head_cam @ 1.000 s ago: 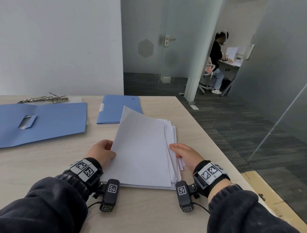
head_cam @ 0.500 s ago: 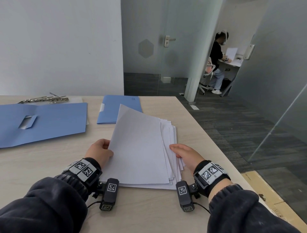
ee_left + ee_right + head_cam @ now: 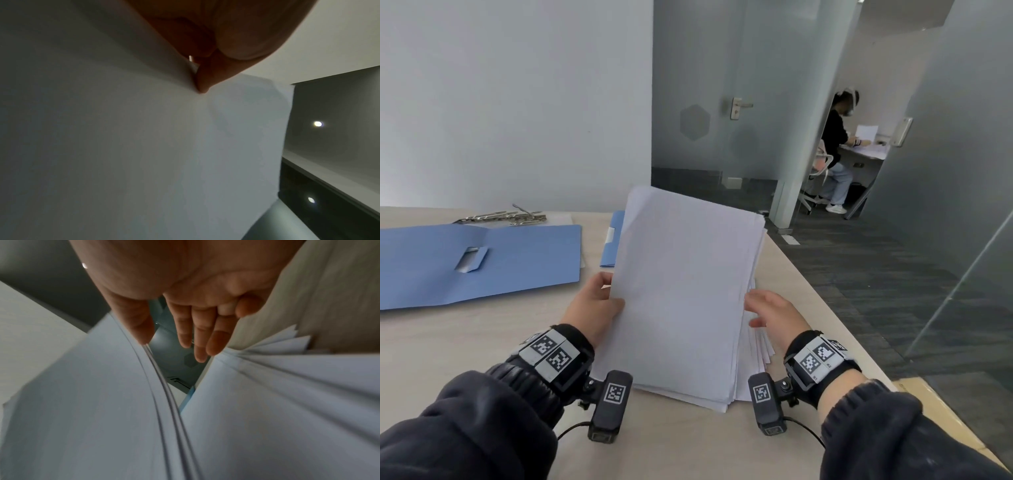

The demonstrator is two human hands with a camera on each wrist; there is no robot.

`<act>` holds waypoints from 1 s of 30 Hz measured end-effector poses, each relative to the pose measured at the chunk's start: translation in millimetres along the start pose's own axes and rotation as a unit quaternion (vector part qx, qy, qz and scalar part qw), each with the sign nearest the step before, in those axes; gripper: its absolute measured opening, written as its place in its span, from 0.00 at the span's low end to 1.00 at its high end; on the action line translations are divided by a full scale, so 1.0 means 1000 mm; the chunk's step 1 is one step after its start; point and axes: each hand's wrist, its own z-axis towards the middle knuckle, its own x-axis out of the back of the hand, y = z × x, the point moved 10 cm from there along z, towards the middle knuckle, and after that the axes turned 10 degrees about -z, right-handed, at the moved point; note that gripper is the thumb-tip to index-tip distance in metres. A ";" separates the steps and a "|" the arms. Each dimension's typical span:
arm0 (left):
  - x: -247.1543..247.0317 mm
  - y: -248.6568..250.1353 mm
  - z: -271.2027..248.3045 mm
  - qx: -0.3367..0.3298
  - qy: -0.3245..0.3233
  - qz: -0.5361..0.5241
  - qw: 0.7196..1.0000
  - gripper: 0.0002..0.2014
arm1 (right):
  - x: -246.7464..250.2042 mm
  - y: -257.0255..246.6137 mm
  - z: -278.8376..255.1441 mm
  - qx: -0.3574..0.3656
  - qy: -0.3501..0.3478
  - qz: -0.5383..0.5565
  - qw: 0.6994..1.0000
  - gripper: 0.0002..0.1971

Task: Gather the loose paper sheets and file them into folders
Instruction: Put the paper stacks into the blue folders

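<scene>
A bundle of white paper sheets (image 3: pixel 685 291) is tilted up off the table, its far end raised. My left hand (image 3: pixel 599 305) grips the bundle's left edge, thumb on top; the left wrist view shows the thumb pressed on the paper (image 3: pixel 144 146). My right hand (image 3: pixel 770 311) is at the bundle's right edge with straight fingers. In the right wrist view its thumb touches the lifted sheets (image 3: pixel 92 402) and its fingers (image 3: pixel 200 344) reach toward the fanned sheets (image 3: pixel 287 394) left lying below. An open blue folder (image 3: pixel 476 260) lies at the left. A second blue folder (image 3: pixel 611 246) peeks out behind the sheets.
Several metal clips (image 3: pixel 510 217) lie behind the open folder. The wooden table (image 3: pixel 448 342) ends at its right edge near my right wrist, with dark carpet beyond. A person (image 3: pixel 835 150) sits at a desk in the far room behind glass walls.
The top bundle of sheets rose from nearly flat on the pile to steeply tilted, held by my left hand. My right hand lifted off the pile and opened beside the bundle's edge.
</scene>
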 end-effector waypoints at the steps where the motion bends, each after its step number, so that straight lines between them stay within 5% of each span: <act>1: -0.004 0.007 -0.003 -0.011 -0.005 -0.021 1.000 0.16 | -0.004 -0.005 -0.001 0.008 -0.005 0.050 0.999 0.16; 6: -0.026 0.042 -0.014 -0.065 -0.029 -0.094 0.993 0.17 | -0.017 -0.052 -0.015 0.079 -0.031 0.279 0.956 0.13; 11: -0.039 0.079 -0.016 -0.121 -0.057 -0.102 0.986 0.21 | 0.008 -0.087 -0.020 0.141 0.020 0.269 0.952 0.08; 17: -0.053 0.062 -0.018 -0.091 -0.096 -0.104 0.986 0.20 | 0.003 -0.078 -0.028 0.151 -0.009 0.236 0.960 0.09; 22: -0.056 0.048 -0.017 -0.093 -0.092 -0.075 0.988 0.19 | -0.006 -0.061 -0.027 0.155 -0.018 0.206 0.966 0.29; 26: -0.052 0.043 -0.011 -0.085 -0.072 -0.052 0.992 0.12 | -0.006 -0.059 -0.025 0.155 -0.027 0.217 0.963 0.19; 30: -0.051 0.037 -0.009 -0.069 -0.060 -0.067 0.994 0.09 | -0.012 -0.056 -0.022 0.164 -0.030 0.212 0.963 0.35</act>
